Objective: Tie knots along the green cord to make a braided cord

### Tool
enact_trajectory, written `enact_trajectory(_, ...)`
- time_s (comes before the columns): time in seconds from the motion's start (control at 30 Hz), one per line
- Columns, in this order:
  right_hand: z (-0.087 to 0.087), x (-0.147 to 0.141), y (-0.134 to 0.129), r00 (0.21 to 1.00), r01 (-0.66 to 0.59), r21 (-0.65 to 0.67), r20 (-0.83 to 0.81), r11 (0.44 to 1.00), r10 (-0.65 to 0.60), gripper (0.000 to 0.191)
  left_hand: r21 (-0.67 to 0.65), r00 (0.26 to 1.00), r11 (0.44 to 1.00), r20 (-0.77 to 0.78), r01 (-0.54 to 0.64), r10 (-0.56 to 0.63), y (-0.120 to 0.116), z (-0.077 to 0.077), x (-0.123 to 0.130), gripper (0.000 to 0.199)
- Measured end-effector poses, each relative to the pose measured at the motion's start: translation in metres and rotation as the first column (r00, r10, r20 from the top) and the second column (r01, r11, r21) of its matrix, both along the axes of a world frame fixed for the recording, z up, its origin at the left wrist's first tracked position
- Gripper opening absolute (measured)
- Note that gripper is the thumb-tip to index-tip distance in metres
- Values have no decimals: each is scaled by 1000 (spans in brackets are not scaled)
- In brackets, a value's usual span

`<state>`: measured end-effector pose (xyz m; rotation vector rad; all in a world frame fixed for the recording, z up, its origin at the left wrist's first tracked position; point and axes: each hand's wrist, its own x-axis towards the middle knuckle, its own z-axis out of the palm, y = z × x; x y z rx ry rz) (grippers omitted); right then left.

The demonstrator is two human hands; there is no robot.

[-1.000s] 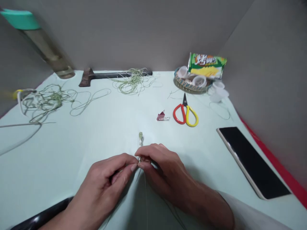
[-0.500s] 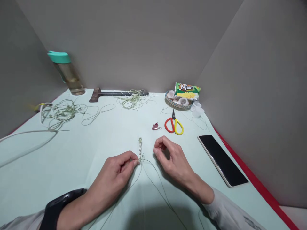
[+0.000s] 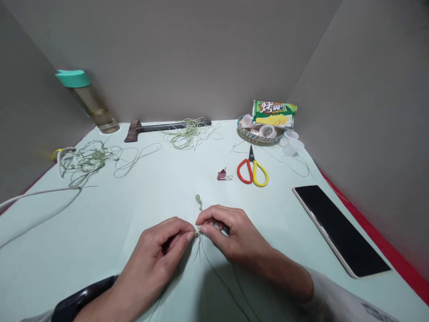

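A thin braided cord [image 3: 198, 200] with pale beads along it lies on the table between my hands, its green looped end pointing away from me. My left hand [image 3: 167, 248] pinches the near end of the braid between thumb and forefinger. From the right, my right hand [image 3: 231, 230] also closes thumb and forefinger on the cord, the fingertips of both hands almost touching. Loose green strands [image 3: 217, 277] trail from there toward me and pass under my right forearm. The fingers cover most of the beaded length.
Scissors [image 3: 252, 172] and a red binder clip [image 3: 223, 174] lie beyond my hands; a phone [image 3: 340, 230] is at right. Farther back are a basket [image 3: 258, 139], snack packet [image 3: 275, 114], hatchet [image 3: 134, 130], bottle [image 3: 97, 109] and tangled cord [image 3: 89, 161].
My right hand has moved left and toward me, from beside the braid to pinching it. The braid's far end now tilts slightly. The camera view has shifted a little.
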<state>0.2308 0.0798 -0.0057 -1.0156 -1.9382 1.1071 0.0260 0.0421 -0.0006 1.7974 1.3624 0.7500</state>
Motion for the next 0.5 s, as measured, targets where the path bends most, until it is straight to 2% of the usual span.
enact_trajectory(0.2,1,-3,3,999,33,-76,-13,997,-34,16,204,1000,979,-17,-14,18,1,1,-2,19)
enact_trajectory(0.33,3,-5,3,999,41,-107,-10,993,-43,16,334,999,942,-43,30,-17,2,2,-3,28)
enact_trajectory(0.5,3,-7,2,998,57,-120,-19,991,-60,16,405,996,911,-76,75,-49,0,1,0,30)
